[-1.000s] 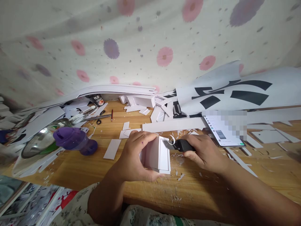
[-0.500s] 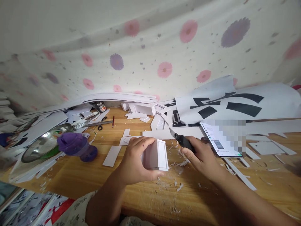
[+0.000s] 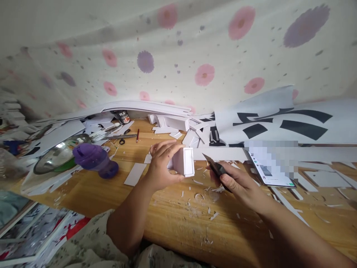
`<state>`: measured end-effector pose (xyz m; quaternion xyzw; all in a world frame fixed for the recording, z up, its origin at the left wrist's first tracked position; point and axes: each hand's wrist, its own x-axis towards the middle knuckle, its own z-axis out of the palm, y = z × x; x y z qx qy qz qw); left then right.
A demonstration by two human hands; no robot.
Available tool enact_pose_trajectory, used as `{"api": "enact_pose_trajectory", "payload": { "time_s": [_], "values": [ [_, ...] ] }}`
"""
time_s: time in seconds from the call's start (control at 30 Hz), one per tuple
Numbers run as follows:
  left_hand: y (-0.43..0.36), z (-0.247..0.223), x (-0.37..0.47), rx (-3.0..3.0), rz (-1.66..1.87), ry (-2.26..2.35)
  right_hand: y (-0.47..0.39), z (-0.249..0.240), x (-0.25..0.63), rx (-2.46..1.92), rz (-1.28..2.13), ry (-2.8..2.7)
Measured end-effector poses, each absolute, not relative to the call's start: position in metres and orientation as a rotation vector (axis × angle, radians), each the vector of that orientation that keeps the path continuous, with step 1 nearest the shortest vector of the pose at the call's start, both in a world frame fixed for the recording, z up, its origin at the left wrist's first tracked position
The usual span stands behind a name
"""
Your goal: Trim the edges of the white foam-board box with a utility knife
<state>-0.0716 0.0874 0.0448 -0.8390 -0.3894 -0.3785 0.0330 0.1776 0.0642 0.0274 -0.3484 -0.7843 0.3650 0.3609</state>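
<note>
My left hand [image 3: 164, 165] is wrapped round a small white foam-board box [image 3: 185, 163], thumb below and fingers over the top. One end panel of the box, with a thin border line, faces right. In my right hand [image 3: 235, 182] is a black utility knife [image 3: 219, 170], its blade pointing up and left toward the box. Blade and box are apart. Thin white shavings [image 3: 199, 196] lie on the wooden table [image 3: 178, 230] below both hands. A flat white rectangular piece [image 3: 135, 174] lies left of my left hand.
A purple bottle [image 3: 95, 160] and a metal bowl [image 3: 60, 150] stand at the left. A tablet with a lit screen [image 3: 269, 167] lies right of my right hand. White board scraps [image 3: 175, 123], a pencil [image 3: 137, 136] and a black-printed sheet [image 3: 301, 123] are along the back.
My left hand has raised the box slightly away from me. The knife has turned a little in my right hand. The whole view has shifted somewhat.
</note>
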Motion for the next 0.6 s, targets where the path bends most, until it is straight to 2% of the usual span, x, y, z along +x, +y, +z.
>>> {"api": "enact_pose_trajectory", "payload": {
  "time_s": [0.2, 0.6],
  "values": [
    [0.0847, 0.0461, -0.0763, -2.765, -1.104, -1.143, 0.0628, 0.0335, 0.181, -0.869, 1.076, -2.104],
    [0.0837, 0.0499, -0.0771, -2.941, -1.131, -1.017, 0.0633, 0.0341, 0.1836, -0.951, 0.919, -2.199]
  ]
}}
